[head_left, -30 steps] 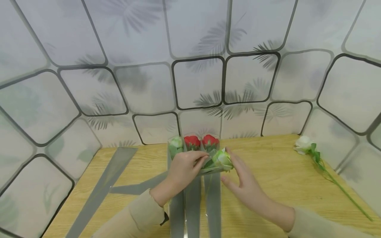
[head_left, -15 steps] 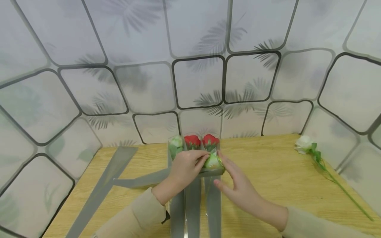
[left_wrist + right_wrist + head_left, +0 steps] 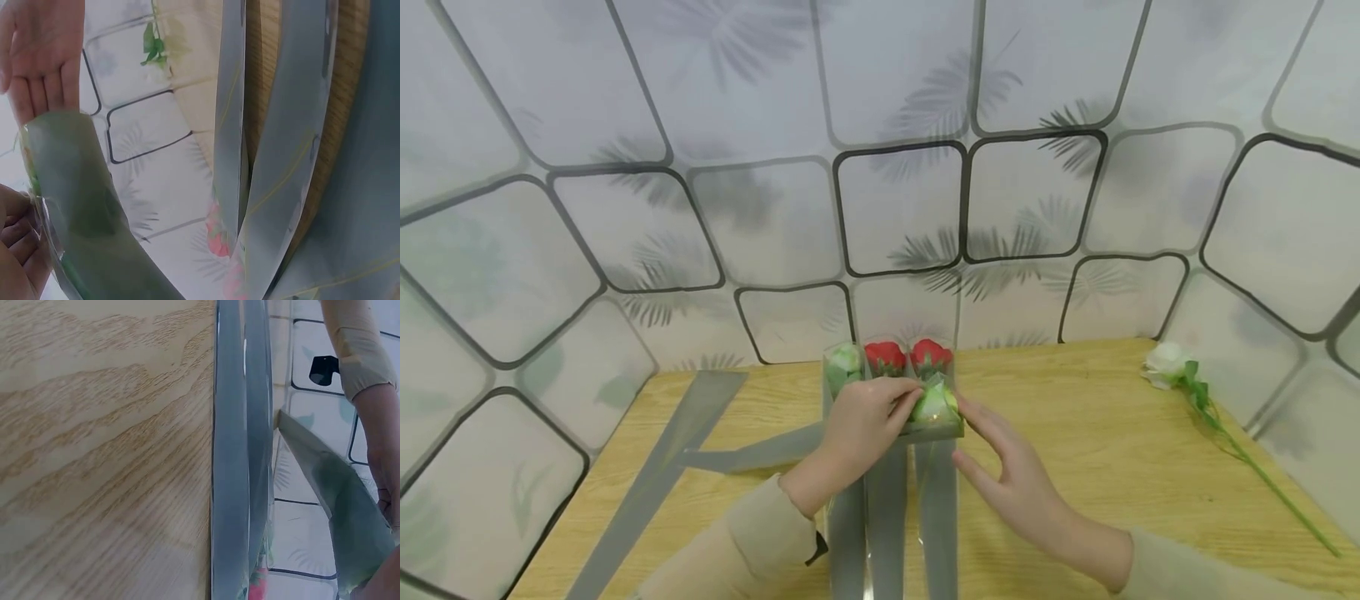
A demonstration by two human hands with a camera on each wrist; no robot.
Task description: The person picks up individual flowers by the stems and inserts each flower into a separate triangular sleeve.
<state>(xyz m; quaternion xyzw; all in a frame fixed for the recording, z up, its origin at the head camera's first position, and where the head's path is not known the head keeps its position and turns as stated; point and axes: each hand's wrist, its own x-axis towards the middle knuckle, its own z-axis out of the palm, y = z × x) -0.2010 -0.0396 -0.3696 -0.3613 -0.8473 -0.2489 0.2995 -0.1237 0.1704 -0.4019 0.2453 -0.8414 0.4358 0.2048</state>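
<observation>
A pale green and white artificial flower (image 3: 937, 403) lies sideways inside the mouth of a clear-and-grey wrapping sleeve (image 3: 767, 450). My left hand (image 3: 861, 425) pinches the edge of that sleeve between thumb and fingers. At the sleeve's open end, my right hand (image 3: 1018, 479) touches the flower side with straight fingers, its thumb held apart. The left wrist view shows the held sleeve (image 3: 81, 187) between both hands. Beneath it on the table lie wrapped flowers: two red ones, a left red (image 3: 885, 357) and a right red (image 3: 931, 355), and a whitish-green one (image 3: 844, 360).
An empty-looking grey sleeve (image 3: 658, 479) lies slanted on the wooden table (image 3: 1075, 400) at left. One unwrapped white flower (image 3: 1167, 365) with a long green stem lies at far right. A patterned cloth wall (image 3: 895, 208) rises behind the table.
The green-white flower has moved left, from sticking out of the sleeve's mouth to inside it. My right hand followed it left, then drew slightly back; my left hand kept its pinch.
</observation>
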